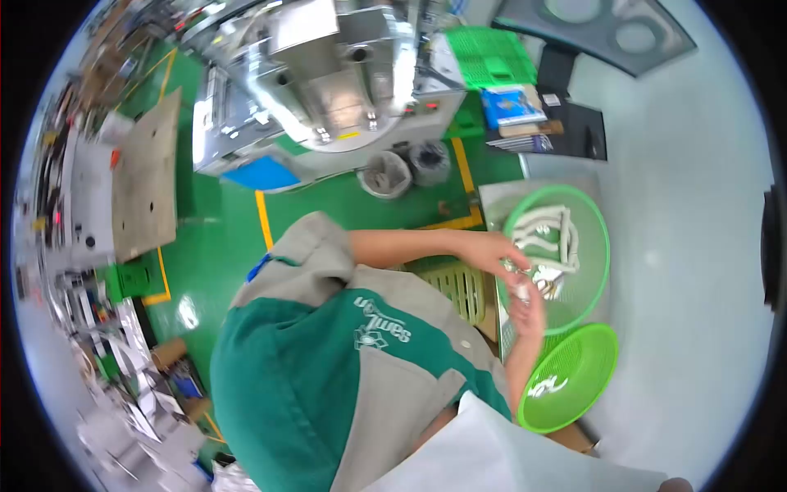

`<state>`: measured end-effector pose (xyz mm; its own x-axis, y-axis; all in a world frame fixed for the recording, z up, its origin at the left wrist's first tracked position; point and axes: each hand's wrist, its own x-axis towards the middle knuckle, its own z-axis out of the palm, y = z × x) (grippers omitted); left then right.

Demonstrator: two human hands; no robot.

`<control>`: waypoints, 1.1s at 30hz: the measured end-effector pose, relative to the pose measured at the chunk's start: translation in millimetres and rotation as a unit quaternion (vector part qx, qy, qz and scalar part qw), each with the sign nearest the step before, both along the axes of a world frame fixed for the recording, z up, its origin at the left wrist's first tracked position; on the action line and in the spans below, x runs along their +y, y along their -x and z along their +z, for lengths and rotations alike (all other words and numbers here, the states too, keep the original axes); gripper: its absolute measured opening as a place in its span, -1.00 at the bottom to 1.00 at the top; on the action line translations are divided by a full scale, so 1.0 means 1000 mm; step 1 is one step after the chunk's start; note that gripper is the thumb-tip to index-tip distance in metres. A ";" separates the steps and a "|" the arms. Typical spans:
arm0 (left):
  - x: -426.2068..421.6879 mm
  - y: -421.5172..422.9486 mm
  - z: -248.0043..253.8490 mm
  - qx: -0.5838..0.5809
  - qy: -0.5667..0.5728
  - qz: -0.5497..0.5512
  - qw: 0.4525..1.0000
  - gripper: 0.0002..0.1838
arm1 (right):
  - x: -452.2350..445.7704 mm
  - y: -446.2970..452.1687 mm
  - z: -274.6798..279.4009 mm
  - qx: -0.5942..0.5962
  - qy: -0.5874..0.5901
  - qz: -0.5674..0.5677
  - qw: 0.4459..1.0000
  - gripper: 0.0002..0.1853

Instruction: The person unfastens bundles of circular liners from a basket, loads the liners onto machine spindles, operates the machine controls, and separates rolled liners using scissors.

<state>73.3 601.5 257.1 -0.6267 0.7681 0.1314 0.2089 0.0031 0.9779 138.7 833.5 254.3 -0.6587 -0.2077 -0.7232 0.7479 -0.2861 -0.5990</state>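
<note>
My left hand [490, 250] reaches in over the near rim of a round green mesh basket [605, 246], its fingers pinched together. Just below it, my right hand [528, 312] is closed too, and the fingertips of both hands meet. A small whitish piece [523, 290] shows at the right fingertips; its kind is too small to make out. Whether the left fingers also grip it cannot be told. Several bent white tube-like pieces [566, 234] lie in the basket beyond my hands. Some small shiny pieces [548, 280] lie close to my fingers.
A second green basket [611, 361] with a few white pieces leans beside my right forearm. The basket stands on a metal surface [496, 197]. A machine [336, 90], two lined bins [385, 176], a yellowish crate [455, 287] and blue packets [512, 105] are around.
</note>
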 end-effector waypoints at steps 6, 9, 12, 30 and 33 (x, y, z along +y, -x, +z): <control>-0.188 -0.133 0.067 0.009 0.098 0.277 0.956 -0.55 | -0.205 -0.027 0.022 0.033 0.134 0.249 0.959 -0.70; -0.257 -0.185 0.097 -0.030 0.122 0.327 0.937 -0.56 | -0.296 -0.053 0.053 0.114 0.121 0.345 0.924 -0.67; -0.337 -0.232 0.086 -0.034 0.098 0.432 0.896 -0.57 | -0.398 -0.073 0.081 0.111 0.103 0.422 0.894 -0.61; -0.818 -0.429 0.085 -0.154 0.097 0.787 0.590 -0.68 | -0.985 -0.203 0.023 -0.108 0.249 0.576 0.771 -0.64; -0.890 -0.409 0.070 -0.183 0.057 0.801 0.567 -0.71 | -1.055 -0.187 0.018 -0.061 0.222 0.575 0.785 -0.68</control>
<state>482.5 -288.2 327.5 -0.5020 -0.8350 -0.2253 -0.3684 -0.0293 0.9292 325.8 -221.3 272.3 0.2167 -0.8639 -0.4547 0.7087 0.4595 -0.5353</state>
